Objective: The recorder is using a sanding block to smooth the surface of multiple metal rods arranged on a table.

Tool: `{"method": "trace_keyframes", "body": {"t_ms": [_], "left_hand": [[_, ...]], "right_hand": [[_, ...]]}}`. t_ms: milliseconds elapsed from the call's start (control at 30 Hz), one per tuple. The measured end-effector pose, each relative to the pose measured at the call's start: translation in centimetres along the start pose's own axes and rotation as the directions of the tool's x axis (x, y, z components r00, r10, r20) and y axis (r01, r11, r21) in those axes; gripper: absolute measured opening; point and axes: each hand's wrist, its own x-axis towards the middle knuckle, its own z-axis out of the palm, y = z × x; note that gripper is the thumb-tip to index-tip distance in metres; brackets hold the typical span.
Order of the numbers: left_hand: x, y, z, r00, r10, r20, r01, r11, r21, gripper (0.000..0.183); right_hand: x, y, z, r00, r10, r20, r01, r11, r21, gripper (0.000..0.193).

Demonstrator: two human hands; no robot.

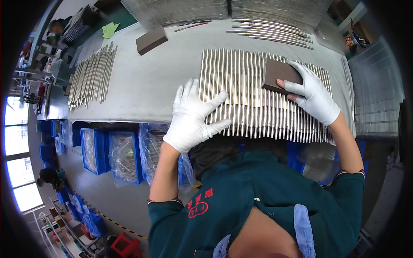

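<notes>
A row of shiny metal rods (245,99) lies side by side on the grey-covered table, their near ends reaching over the front edge. My right hand (313,92), in a white glove with bare thumb and finger tips, grips a brown rectangular block (277,75) that rests on top of the rods toward the right. At the row's left side lies my gloved left hand (193,114), fingers spread, its thumb and one finger over the outermost rods. It holds nothing.
Another brown block (152,40) sits at the back of the table (146,81). More rods (94,77) lie at the left, and several (271,32) at the back right. Clear plastic stacks (374,86) stand to the right. Blue crates (124,157) with wrapped contents are below the table's front edge.
</notes>
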Motion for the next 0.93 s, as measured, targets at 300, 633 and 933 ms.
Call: {"method": "trace_keyframes", "body": {"t_ms": [300, 633, 933], "left_hand": [[0.1, 0.0, -0.1, 1.0, 0.031, 0.004, -0.031, 0.998, 0.055, 0.063], [0.4, -0.1, 0.4, 0.997, 0.053, -0.056, -0.052, 0.998, 0.027, 0.061], [0.1, 0.3, -0.1, 1.0, 0.023, -0.017, -0.023, 1.0, 0.012, 0.06]], "right_hand": [[5.1, -1.7, 1.9, 0.983, -0.176, -0.044, 0.169, 0.977, -0.126, 0.048], [6.8, -3.0, 3.0, 0.985, -0.168, -0.042, 0.158, 0.973, -0.17, 0.048], [7.9, -3.8, 3.5, 0.99, -0.141, 0.005, 0.14, 0.984, -0.111, 0.063]]}}
